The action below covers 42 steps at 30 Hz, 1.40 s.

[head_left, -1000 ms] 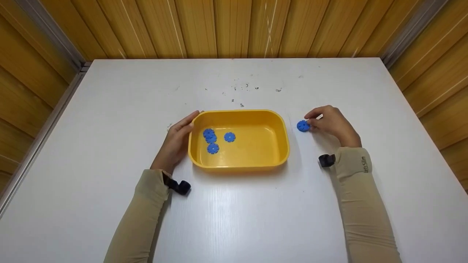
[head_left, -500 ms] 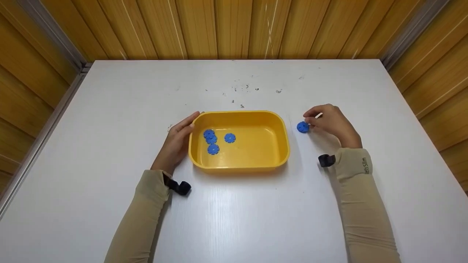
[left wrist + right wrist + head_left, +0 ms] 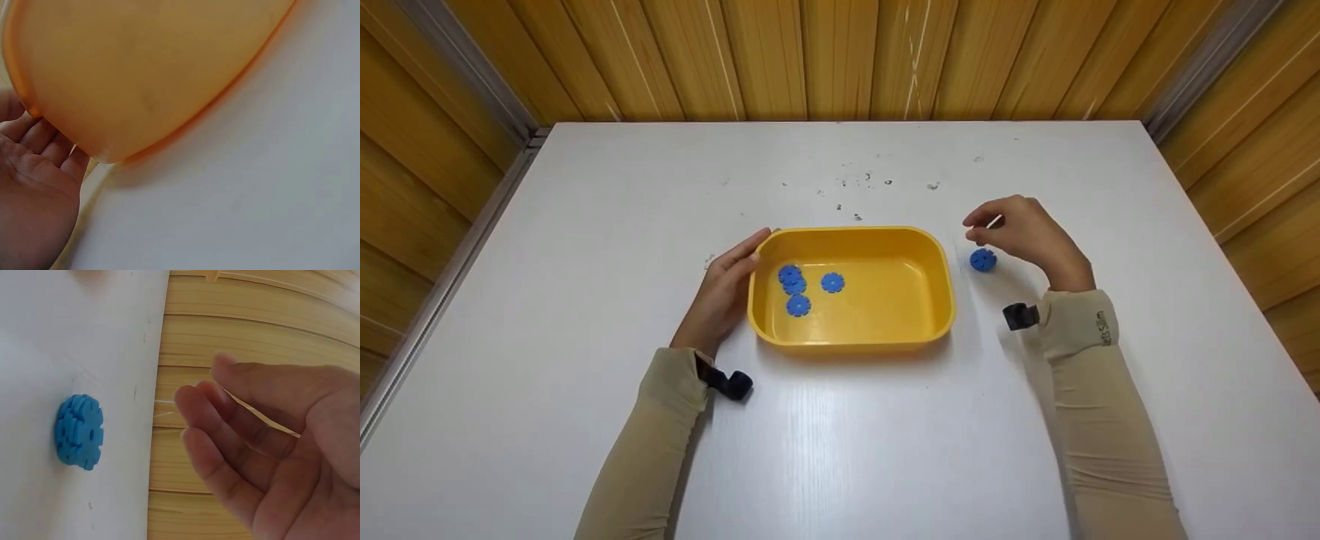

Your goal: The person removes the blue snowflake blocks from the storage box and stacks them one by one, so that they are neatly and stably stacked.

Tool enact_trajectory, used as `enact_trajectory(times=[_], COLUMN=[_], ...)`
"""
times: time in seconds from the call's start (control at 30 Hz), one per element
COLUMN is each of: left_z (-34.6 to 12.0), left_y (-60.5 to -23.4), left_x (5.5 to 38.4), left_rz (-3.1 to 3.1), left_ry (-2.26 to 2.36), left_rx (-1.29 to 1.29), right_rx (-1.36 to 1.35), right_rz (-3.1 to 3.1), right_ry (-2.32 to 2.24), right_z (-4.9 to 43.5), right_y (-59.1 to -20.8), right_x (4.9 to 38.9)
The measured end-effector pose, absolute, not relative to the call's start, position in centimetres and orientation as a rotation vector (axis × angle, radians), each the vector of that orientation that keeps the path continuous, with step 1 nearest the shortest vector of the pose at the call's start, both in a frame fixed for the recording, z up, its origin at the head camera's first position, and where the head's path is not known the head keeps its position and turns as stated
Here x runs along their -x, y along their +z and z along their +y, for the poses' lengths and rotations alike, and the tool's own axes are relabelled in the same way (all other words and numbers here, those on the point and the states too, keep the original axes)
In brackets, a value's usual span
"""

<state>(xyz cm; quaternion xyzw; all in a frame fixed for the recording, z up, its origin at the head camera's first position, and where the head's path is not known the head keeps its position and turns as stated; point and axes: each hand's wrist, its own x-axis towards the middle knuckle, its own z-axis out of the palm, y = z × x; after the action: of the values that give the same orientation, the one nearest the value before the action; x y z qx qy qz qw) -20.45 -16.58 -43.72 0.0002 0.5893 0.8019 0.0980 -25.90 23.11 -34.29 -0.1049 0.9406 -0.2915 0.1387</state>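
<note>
My left hand [image 3: 725, 289] grips the left end of a yellow plastic bin [image 3: 851, 346], thumb at the rim and fingers along the outer wall. The bin's wall [image 3: 152, 73] fills much of the left wrist view. Several blue notched discs lie inside at its left, one disc [image 3: 832, 283] a little apart from the others. To the bin's right, a short stack of blue notched discs [image 3: 983, 260] stands on the table, its layers visible in the right wrist view. My right hand [image 3: 1027, 232] hovers just above and beyond this stack, fingers loosely bent and holding nothing.
The white table [image 3: 840, 450] carries small dark marks beyond the bin. Yellow wood-look panels [image 3: 840, 60] close off its far edge, with similar panels along both sides.
My right hand has let go of the disc stack and risen up and slightly left. The stack stays on the table. My left hand and the bin have not moved.
</note>
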Motion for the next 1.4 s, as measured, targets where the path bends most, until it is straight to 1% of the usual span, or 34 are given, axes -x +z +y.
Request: enact_trajectory(times=[0.3, 0.7, 1.1, 1.4], left_z=[-16.6, -16.5, -16.5, -16.4], left_y=[-43.8, -43.8, -43.7, -43.7], left_x=[20.4, 20.3, 20.4, 20.4], left_rz=[1.716, 1.712, 1.754, 1.773], left_ry=[2.396, 2.401, 2.386, 2.381], left_rx=[-0.043, -0.027, -0.011, -0.01], right_rx=[0.404, 0.553, 0.71, 0.727], right_rz=[2.716, 2.664, 2.586, 2.51], right_ry=[-0.818, -0.777, -0.701, -0.69], right_z=[20.6, 16.4, 12.6, 10.5], right_y=[-32.7, -31.7, -32.3, -32.8], right_x=[25.9, 26.0, 26.1, 26.0])
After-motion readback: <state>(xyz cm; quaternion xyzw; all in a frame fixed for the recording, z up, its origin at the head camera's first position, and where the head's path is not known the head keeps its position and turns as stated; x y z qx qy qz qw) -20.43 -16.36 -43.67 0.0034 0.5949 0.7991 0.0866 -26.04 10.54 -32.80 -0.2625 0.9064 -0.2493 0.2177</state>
